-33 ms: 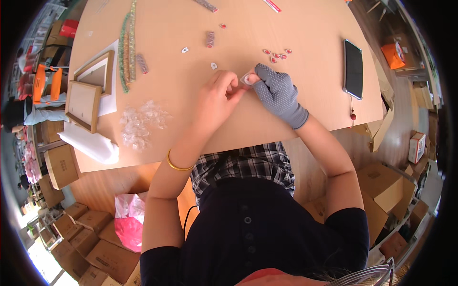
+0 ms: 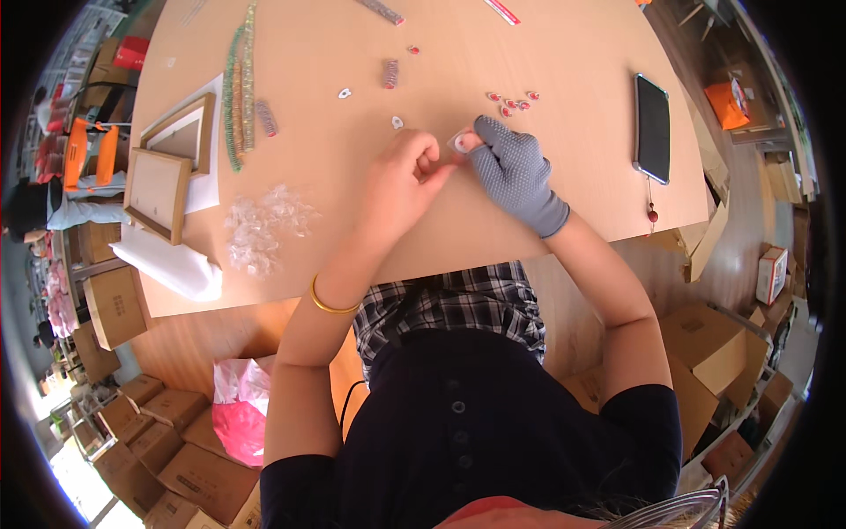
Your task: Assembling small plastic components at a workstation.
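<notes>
My right hand (image 2: 514, 169) wears a grey dotted glove with the thumb and fingertip area bare. It pinches a small whitish piece with a dark red mark (image 2: 460, 143). My bare left hand (image 2: 404, 179) is close by on the left, fingers curled, thumb and forefinger together near that piece's edge. Whatever sits between those left fingertips is too small to make out. Two little white pieces, one (image 2: 397, 122) just beyond my left hand and another (image 2: 345, 93) farther off, lie on the table. Several red-centred pieces (image 2: 508, 103) are grouped beyond my right hand.
Crumpled clear plastic scraps (image 2: 264, 227) lie left of my left forearm. Two wooden frames (image 2: 157, 196), a white wrap (image 2: 172, 266) and beaded strands (image 2: 236, 97) are at the left. A phone (image 2: 651, 128) lies at the right. Short stacked rolls (image 2: 390, 74) stand farther back.
The small piece in my right hand shows slightly more of its face. Both hands stay almost in place, and the whole view has shifted a little.
</notes>
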`<state>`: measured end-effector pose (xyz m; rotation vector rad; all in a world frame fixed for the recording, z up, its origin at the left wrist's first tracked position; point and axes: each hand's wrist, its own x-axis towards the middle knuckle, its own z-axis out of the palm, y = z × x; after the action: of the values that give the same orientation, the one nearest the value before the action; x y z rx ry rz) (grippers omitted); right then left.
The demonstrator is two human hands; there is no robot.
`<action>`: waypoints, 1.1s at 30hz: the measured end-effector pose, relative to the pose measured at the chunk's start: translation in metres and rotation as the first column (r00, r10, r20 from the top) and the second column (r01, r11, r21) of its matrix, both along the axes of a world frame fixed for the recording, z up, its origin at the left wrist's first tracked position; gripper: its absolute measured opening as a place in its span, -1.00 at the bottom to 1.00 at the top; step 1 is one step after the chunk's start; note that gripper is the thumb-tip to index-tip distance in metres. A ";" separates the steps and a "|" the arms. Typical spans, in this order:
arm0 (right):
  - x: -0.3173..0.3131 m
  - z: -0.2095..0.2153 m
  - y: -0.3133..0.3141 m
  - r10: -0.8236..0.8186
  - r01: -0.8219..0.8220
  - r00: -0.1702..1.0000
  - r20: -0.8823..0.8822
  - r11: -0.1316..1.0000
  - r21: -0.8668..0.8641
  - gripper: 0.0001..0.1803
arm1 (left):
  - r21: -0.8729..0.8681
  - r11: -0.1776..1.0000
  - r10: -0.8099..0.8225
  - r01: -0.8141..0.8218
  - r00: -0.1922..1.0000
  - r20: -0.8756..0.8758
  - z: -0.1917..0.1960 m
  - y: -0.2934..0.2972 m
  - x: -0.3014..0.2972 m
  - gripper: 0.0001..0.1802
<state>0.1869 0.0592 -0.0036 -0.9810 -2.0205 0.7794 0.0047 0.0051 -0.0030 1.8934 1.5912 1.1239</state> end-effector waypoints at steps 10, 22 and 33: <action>0.012 0.009 0.019 -0.246 0.247 0.960 -0.136 0.969 -0.011 -0.82 | 0.067 0.997 0.026 -0.023 0.999 -0.040 0.008 0.032 -0.054 -0.83; 0.006 0.008 0.014 -0.139 0.145 0.980 -0.141 0.989 0.032 -0.86 | -0.126 0.991 -0.035 0.034 0.999 -0.004 0.018 -0.001 -0.020 -0.89; 0.002 0.003 0.009 -0.086 0.076 0.995 0.049 0.981 0.177 -0.89 | -0.100 0.995 0.018 -0.016 1.000 0.016 0.029 -0.007 -0.014 -0.84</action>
<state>0.1888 0.0679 -0.0009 -0.9860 -2.0449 0.5261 -0.0090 -0.0022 0.0260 1.8053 1.6262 1.0441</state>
